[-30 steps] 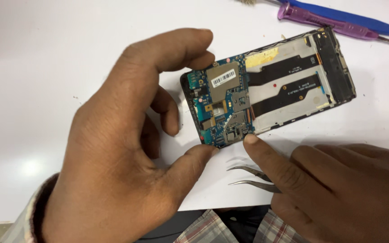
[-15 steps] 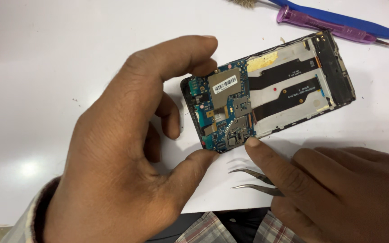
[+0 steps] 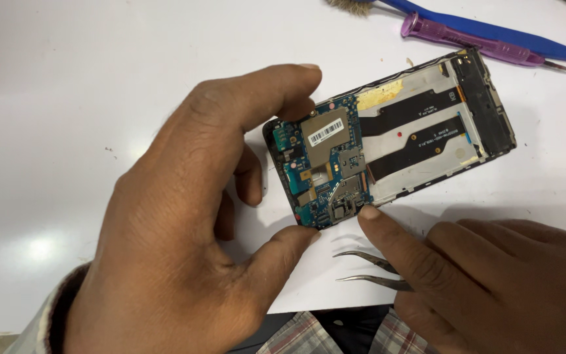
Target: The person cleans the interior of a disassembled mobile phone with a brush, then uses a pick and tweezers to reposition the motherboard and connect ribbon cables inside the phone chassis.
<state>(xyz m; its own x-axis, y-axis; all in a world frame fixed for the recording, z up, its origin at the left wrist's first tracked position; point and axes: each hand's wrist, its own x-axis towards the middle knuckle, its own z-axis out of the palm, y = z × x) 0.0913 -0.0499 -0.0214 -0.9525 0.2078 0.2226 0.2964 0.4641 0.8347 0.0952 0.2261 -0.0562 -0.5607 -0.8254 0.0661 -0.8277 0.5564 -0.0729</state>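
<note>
Surface: white table (image 3: 99, 78), matte, with a soft light reflection at lower left
Opened phone (image 3: 388, 141): back cover off, lying face down and slanted near the middle of the table, top end toward the left hand, far end pointing to the upper right
Circuit board (image 3: 322, 164): blue, with metal shields and a white barcode sticker, filling the near end of the phone
Flex cables (image 3: 414, 128): two black ribbons running along the pale middle plate toward the dark far end
Left hand (image 3: 178, 236): curled around the near end of the phone; index finger over the upper edge, thumb tip against the lower corner, pinching the frame between them
Right hand (image 3: 492, 275): at lower right, fingers bent; index fingertip pressing the lower edge of the board beside the left thumb
Tweezers (image 3: 371, 270): metal, curved tips apart and pointing left, held under the right hand's fingers, just below the phone and clear of it
Purple tool (image 3: 466, 38): translucent handle with a metal tip, lying at the upper right, well apart from both hands
Blue tool (image 3: 492, 33): flat, lying just behind the purple one
Clothing: checked fabric (image 3: 302, 334) at the bottom edge
</note>
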